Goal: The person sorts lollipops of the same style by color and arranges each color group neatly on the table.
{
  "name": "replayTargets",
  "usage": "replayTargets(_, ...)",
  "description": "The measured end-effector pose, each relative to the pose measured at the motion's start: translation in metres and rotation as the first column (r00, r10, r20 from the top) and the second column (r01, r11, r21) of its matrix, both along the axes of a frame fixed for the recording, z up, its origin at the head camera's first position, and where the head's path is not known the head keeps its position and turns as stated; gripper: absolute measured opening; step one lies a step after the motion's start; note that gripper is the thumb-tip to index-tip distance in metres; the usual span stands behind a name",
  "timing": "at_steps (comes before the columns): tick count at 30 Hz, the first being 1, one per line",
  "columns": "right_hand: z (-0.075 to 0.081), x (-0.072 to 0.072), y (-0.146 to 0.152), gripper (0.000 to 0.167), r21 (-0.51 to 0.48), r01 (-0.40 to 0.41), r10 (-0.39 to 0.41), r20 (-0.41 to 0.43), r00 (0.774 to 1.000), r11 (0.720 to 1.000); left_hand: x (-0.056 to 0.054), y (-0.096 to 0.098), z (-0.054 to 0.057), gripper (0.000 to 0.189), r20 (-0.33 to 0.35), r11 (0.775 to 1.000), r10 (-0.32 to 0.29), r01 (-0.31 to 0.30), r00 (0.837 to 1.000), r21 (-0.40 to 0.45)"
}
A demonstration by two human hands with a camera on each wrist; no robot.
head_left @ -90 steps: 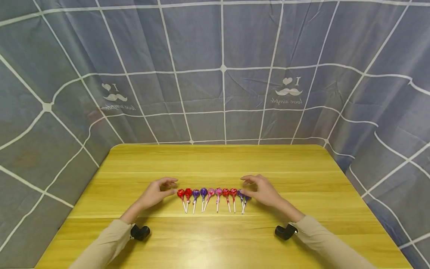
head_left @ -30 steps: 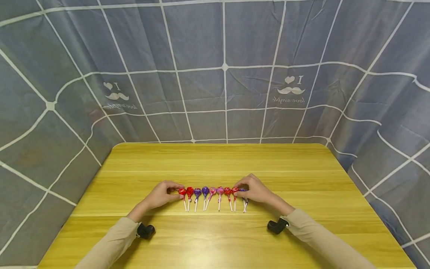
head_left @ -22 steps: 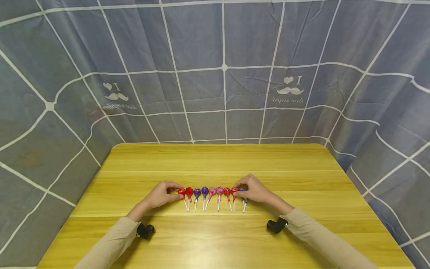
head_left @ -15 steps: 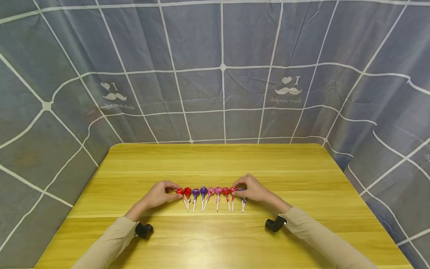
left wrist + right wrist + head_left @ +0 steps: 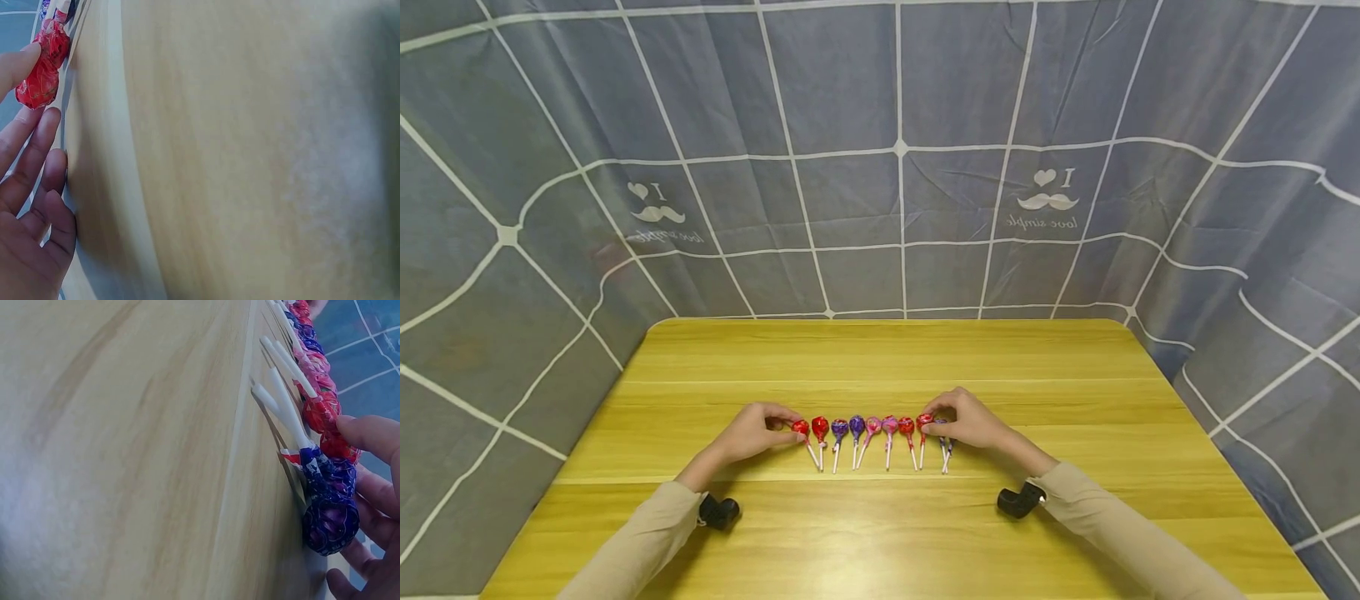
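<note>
Wrapped lollipops lie in a row across the table, heads away from me and white sticks toward me. My left hand [image 5: 751,432] pinches the head of the leftmost red lollipop [image 5: 801,427], whose stick slants to the right; the left wrist view shows thumb and fingers about its red wrapper [image 5: 39,84]. Toward the row's other end, my right hand [image 5: 972,423] pinches another red lollipop [image 5: 337,446] between thumb and fingers. Two purple lollipops [image 5: 331,526] with crossed sticks lie below that hand, their heads partly hidden in the head view.
Between the hands lie a red lollipop [image 5: 820,427], purple ones [image 5: 857,426], pink ones [image 5: 890,425] and another red one [image 5: 906,426]. The wooden table [image 5: 880,533] ends at a grey checked curtain [image 5: 865,200] behind and at both sides.
Both hands have moved inward and taken hold of a red lollipop each. The left one's lollipop has shifted slightly left at the head and tilted, widening the gap to its neighbour.
</note>
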State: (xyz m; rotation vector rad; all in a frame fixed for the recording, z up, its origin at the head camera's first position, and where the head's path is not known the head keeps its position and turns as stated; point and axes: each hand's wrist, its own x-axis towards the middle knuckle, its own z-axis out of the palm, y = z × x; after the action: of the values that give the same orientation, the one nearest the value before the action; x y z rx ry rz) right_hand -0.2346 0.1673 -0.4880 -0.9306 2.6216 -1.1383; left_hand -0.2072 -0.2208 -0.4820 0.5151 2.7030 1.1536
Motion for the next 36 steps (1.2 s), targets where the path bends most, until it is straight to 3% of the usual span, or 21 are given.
replayTargets(8, -0.002, -0.001, 0.003, 0.022, 0.01, 0.036, -0.036, -0.006, 0.999, 0.999, 0.001, -0.002, 0.001, 0.036, 0.011, 1.0, 0.023, -0.023, 1.0, 0.003)
replayTargets(17, 0.0, -0.004, 0.003, 0.02, -0.056, 0.036, -0.036, 0.012, 0.999, 0.998, -0.001, -0.007, 0.008, 0.042, 0.044, 0.997, 0.041, -0.044, 0.998, 0.062)
replayTargets(22, 0.007, -0.006, 0.003, 0.022, -0.056, 0.096, -0.095, 0.035, 0.995, 0.994, -0.005, -0.011, 0.015, 0.041, 0.018, 0.998, 0.046, -0.047, 0.999, 0.046)
replayTargets(28, 0.022, -0.008, 0.002, 0.026, -0.047, 0.179, -0.178, 0.03, 0.984, 0.983, -0.01, -0.016, 0.032, 0.038, -0.057, 1.0, 0.025, -0.025, 0.998, -0.004)
replayTargets(36, 0.036, -0.009, 0.005, 0.026, -0.028, 0.199, -0.199, -0.006, 0.98, 0.98, -0.017, -0.024, 0.07, 0.037, -0.136, 0.998, -0.015, 0.006, 0.991, -0.067)
